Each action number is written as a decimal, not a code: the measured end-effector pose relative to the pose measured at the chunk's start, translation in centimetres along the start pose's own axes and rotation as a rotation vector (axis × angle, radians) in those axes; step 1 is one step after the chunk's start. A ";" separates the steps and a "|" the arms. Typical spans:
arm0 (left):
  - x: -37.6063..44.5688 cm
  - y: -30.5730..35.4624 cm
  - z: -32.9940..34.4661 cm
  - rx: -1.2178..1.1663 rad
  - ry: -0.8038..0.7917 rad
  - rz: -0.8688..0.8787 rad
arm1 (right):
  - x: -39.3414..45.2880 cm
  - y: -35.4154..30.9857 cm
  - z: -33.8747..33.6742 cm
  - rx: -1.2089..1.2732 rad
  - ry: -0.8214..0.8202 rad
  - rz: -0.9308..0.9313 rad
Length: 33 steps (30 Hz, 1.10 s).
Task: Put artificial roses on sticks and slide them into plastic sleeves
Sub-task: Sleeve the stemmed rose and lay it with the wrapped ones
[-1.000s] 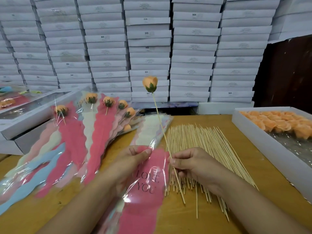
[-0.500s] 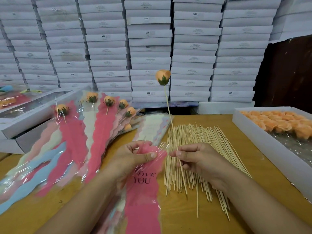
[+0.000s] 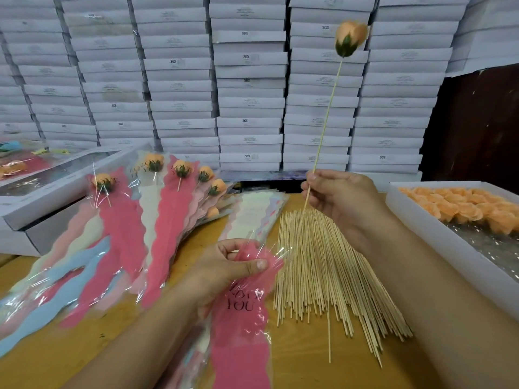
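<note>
Stick [image 3: 327, 110] near-upright, rose [image 3: 349, 37] topmost, pinched by right fingers [image 3: 314, 181]; left fingers [image 3: 252, 263] pinch sleeve [image 3: 241, 332].

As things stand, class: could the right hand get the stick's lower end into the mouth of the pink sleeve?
Probably yes. The right hand pinches the stick with the rose up high, and the left hand holds the pink sleeve near its top. Only open air and loose sticks lie between.

A small packing workshop or stockroom: tall stacks of flat white cardboard boxes [image 3: 250, 80] line the back wall, and a yellow wooden worktable [image 3: 303, 360] holds bulk loose bamboo sticks [image 3: 331, 276].
</note>
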State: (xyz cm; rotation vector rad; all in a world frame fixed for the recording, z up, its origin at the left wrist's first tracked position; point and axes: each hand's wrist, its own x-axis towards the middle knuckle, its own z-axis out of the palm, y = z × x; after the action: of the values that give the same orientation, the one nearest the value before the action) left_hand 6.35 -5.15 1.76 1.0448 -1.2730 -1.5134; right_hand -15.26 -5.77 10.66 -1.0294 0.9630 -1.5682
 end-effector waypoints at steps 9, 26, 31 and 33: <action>0.0 0.1 0.1 0.016 0.006 -0.010 | -0.4 2.5 0.6 -0.056 -0.029 0.061; 0.1 -0.3 0.0 -0.052 0.013 -0.026 | -1.5 4.7 1.1 -0.096 -0.067 0.115; -0.1 -0.3 0.3 -0.108 -0.007 -0.037 | -1.2 4.3 1.1 -0.081 -0.049 0.087; -0.2 -0.1 0.5 -0.111 -0.023 -0.037 | -1.0 4.1 1.2 -0.070 -0.037 0.066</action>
State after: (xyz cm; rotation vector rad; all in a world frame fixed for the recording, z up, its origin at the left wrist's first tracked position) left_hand 5.91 -4.79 1.69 0.9866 -1.1770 -1.6092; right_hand -12.79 -5.73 7.06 -1.0608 1.0227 -1.4660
